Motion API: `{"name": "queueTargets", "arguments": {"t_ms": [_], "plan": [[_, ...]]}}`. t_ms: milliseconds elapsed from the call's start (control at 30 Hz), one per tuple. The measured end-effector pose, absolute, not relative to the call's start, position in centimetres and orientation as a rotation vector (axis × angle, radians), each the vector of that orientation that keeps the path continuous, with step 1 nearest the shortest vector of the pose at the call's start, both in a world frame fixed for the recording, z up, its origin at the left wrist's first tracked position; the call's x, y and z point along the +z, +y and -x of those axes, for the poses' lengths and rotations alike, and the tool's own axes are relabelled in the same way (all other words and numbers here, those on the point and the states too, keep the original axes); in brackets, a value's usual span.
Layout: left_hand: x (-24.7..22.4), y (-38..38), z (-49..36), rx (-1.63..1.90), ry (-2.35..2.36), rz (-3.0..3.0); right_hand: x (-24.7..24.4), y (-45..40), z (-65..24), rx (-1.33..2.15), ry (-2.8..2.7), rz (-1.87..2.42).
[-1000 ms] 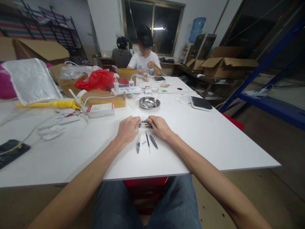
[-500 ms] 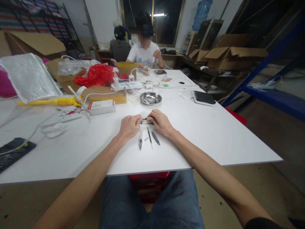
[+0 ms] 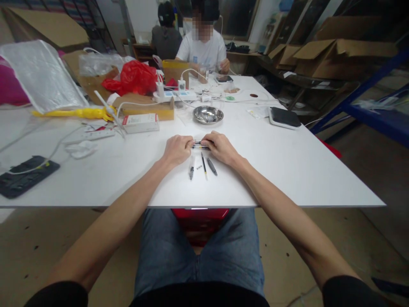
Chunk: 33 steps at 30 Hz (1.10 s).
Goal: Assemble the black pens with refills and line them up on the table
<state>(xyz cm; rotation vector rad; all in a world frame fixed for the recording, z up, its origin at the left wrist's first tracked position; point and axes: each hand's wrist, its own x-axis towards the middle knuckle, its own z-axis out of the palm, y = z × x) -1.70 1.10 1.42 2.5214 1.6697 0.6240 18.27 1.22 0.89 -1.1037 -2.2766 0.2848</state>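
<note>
My left hand (image 3: 177,150) and my right hand (image 3: 220,147) meet above the white table, fingers closed on the two ends of a slim dark pen (image 3: 197,142). Most of that pen is hidden by the fingers. Just below it shows another thin dark pen or refill (image 3: 198,147), its right end behind my right hand; I cannot tell whether it is held. Nearer me lie a clear pen barrel (image 3: 191,169), a tiny piece like a spring (image 3: 199,167), a black ink refill (image 3: 204,166) with a pale end, and a dark grey pen part (image 3: 212,166).
Beyond my hands stands a shiny metal bowl (image 3: 208,115) with small dark bits in it. Left are a white box (image 3: 141,123), a yellow tool-like object (image 3: 76,113), cables and a black tray (image 3: 27,175). A black-topped device (image 3: 284,117) lies right. Another person (image 3: 204,53) sits opposite.
My view has tilted down a little, so the table sits higher in the picture. Both hands stay closed on the pen, with little visible movement; the loose parts lie as before.
</note>
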Motion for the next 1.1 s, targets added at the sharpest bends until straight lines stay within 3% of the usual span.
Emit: {"name": "queueTargets", "arguments": {"t_ms": [1100], "plan": [[1.22, 1.48, 1.92, 0.792, 1.569, -2.575, 0.67, 0.98, -17.8, 0.218, -2.115, 0.967]]}}
